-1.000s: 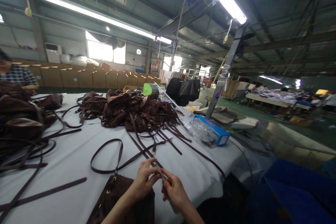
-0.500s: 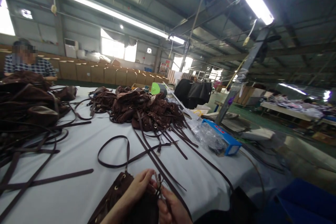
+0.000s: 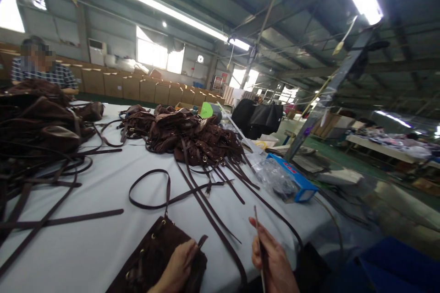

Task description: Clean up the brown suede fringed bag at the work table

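Thin strap point(image 3: 257, 224) pinched in right hand point(image 3: 273, 263) fingers, end upward.

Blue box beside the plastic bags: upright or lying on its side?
Lying flat: the blue box rests lengthwise on the white table, beside clear plastic bags.

Dark brown suede-like bag point(image 3: 161, 256) under left hand point(image 3: 177, 269): matt, napped cloth-like surface; small round metal eyelets along its edge, dull brass sheen. Thin brown strap point(image 3: 260, 242) held in right hand point(image 3: 273, 261): smooth, leather-like, slight gloss. Flat dark brown straps point(image 3: 206, 210) on table: smooth, semi-matt. White table point(image 3: 96, 192) cover: matt, cloth-like, lightly creased. Blue rectangular box point(image 3: 297, 185): smooth cardboard look. Clear plastic bag point(image 3: 275, 178) beside it: glossy, crinkled.
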Demonstrator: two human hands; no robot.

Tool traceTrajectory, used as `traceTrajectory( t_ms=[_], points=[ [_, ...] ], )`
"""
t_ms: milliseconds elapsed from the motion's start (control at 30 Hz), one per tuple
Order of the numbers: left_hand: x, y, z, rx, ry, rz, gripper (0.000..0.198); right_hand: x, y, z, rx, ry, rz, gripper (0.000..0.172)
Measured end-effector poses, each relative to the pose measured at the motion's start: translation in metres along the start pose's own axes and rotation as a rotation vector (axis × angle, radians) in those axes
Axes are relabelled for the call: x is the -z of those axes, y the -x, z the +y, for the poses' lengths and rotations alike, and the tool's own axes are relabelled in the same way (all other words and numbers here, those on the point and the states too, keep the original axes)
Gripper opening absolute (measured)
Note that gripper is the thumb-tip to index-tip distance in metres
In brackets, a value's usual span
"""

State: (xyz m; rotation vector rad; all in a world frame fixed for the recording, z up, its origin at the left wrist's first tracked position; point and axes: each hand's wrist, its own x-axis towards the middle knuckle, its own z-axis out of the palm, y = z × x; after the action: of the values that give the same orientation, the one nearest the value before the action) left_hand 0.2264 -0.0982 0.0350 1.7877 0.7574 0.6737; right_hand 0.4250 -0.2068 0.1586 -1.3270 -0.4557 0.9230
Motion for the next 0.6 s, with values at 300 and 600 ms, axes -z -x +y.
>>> traceTrajectory(
  t_ms=[300, 600],
  points=[
    [-0.003, 0.006, 0.043, 0.006, 0.217, -0.187, 0.052, -0.029, 0.001, 0.100, -0.125, 0.517, -0.275, 0.086],
    [-0.002, 0.007, 0.048, -0.109, 0.068, -0.216, 0.041, -0.035, 0.012, 0.092, -0.133, 0.389, -0.295, 0.072]
  ],
)
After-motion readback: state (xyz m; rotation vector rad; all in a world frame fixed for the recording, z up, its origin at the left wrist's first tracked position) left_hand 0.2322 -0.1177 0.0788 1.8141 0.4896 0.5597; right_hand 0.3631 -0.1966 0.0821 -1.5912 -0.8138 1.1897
